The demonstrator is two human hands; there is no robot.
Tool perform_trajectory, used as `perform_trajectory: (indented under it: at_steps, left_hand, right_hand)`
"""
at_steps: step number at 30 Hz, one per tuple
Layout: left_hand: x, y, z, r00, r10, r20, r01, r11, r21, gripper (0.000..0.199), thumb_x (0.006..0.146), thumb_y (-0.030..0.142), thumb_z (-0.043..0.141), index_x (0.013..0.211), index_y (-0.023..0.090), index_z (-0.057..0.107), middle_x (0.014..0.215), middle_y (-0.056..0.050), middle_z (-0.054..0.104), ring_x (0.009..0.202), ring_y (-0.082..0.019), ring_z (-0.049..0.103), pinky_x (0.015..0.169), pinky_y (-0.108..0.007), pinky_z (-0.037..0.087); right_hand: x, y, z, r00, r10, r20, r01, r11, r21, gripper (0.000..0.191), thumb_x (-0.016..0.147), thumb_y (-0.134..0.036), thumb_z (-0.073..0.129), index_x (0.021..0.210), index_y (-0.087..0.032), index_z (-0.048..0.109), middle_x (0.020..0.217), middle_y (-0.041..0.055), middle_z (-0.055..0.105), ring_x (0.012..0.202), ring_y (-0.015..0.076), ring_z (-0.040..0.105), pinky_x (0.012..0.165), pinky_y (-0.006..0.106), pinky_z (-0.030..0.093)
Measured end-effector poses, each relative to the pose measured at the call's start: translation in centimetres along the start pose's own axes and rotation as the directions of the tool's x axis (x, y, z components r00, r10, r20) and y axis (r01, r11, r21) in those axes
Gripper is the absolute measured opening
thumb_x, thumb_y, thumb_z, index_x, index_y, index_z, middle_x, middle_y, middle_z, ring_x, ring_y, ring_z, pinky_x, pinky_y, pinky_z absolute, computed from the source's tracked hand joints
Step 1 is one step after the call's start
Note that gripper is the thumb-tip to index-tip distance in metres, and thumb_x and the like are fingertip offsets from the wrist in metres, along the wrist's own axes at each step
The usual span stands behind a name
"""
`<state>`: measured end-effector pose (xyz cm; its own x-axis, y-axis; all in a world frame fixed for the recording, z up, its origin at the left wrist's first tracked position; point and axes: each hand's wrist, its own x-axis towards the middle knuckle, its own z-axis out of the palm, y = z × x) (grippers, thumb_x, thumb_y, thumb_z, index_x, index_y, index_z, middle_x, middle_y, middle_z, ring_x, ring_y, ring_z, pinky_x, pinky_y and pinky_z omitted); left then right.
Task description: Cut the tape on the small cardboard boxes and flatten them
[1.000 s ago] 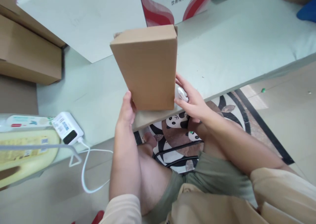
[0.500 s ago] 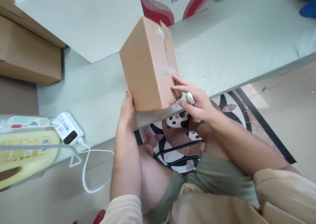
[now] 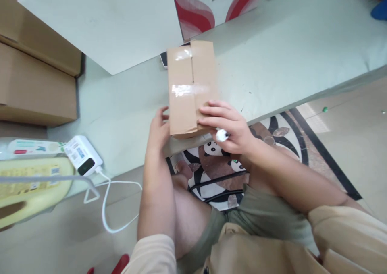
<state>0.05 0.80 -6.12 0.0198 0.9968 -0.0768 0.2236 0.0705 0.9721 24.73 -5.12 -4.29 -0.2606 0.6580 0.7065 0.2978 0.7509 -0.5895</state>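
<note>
A brown cardboard box [image 3: 196,70] stands on the pale green table covering, its top seam crossed by two strips of clear tape. My left hand [image 3: 159,129] is at the box's lower left side, with curled fingers against it. My right hand [image 3: 231,127] rests its fingertips on the near right part of the box top. Tucked in that same hand is a small white object [image 3: 223,135] with a dark spot; most of it is hidden by the palm and fingers. The dark corner of a flat device [image 3: 163,59] shows behind the box.
A large white box [image 3: 99,28] and a red-and-white water carton [image 3: 216,8] stand behind. Brown cartons [image 3: 36,80] are at the left. Near them lie a white device with a cable [image 3: 83,155] and a yellow bottle [image 3: 39,189]. The table's front edge [image 3: 290,104] runs diagonally.
The cardboard box has gone from tilted to sitting on the table, its taped top now facing up. My right fingers have moved left onto its top; the left fingers have shifted along its side.
</note>
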Motion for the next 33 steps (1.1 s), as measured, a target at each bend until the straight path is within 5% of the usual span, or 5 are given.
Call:
perform_trajectory:
  at_steps: [7, 14, 20, 26, 33]
  left_hand:
    - [0.1, 1.6, -0.6, 0.816, 0.577, 0.035, -0.576, 0.817, -0.025, 0.04, 0.093, 0.054, 0.053, 0.125, 0.033, 0.067, 0.159, 0.006, 0.046, 0.155, -0.031, 0.031, 0.126, -0.053, 0.026]
    - [-2.2, 2.4, 1.9, 0.777, 0.629, 0.009, -0.628, 0.777, -0.054, 0.037, 0.094, 0.047, 0.051, 0.118, 0.028, 0.072, 0.16, 0.003, 0.046, 0.153, -0.029, 0.034, 0.129, -0.05, 0.026]
    - [-4.4, 3.1, 4.8, 0.722, 0.685, -0.095, -0.674, 0.728, 0.125, 0.046, 0.096, 0.058, 0.041, 0.115, 0.03, 0.072, 0.136, -0.004, 0.061, 0.138, -0.029, 0.051, 0.125, -0.052, 0.032]
    - [-5.5, 2.5, 7.2, 0.683, 0.725, -0.093, -0.69, 0.681, 0.245, 0.055, 0.098, 0.059, 0.029, 0.123, 0.027, 0.066, 0.138, -0.007, 0.059, 0.137, -0.03, 0.052, 0.128, -0.053, 0.025]
    - [-4.9, 1.7, 7.0, 0.594, 0.804, -0.029, -0.747, 0.564, 0.352, 0.056, 0.101, 0.052, 0.023, 0.131, 0.023, 0.06, 0.142, -0.01, 0.057, 0.138, -0.028, 0.051, 0.125, -0.051, 0.03]
  right_hand:
    - [0.8, -0.1, 2.5, 0.997, -0.054, 0.059, 0.058, 0.996, -0.073, 0.04, 0.096, -0.033, 0.047, 0.131, -0.031, 0.065, 0.139, 0.0033, 0.066, 0.138, 0.0258, 0.055, 0.118, 0.05, 0.046]
    - [1.1, -1.5, -0.7, 0.99, 0.039, -0.135, -0.037, 0.999, 0.015, 0.021, 0.097, -0.037, 0.051, 0.1, -0.029, 0.07, 0.11, 0.0032, 0.076, 0.111, 0.025, 0.071, 0.1, 0.05, 0.059]
    - [2.8, -2.8, -3.3, 0.516, 0.264, -0.815, -0.231, 0.959, 0.165, 0.03, 0.091, -0.048, 0.047, 0.072, -0.027, 0.056, 0.069, 0.0013, 0.047, 0.058, 0.0162, 0.055, 0.049, 0.034, 0.048]
    - [3.6, -3.7, -4.1, 0.422, 0.253, -0.87, -0.211, 0.961, 0.177, 0.053, 0.103, -0.038, 0.033, 0.056, -0.022, 0.048, 0.049, -0.0009, 0.031, 0.037, 0.0063, 0.035, 0.037, 0.025, 0.022]
    - [2.0, -4.1, -3.1, 0.758, 0.208, -0.618, -0.145, 0.978, 0.151, 0.026, 0.095, -0.05, 0.062, 0.09, -0.025, 0.066, 0.06, -0.0064, 0.06, 0.043, 0.0056, 0.055, 0.032, 0.019, 0.029]
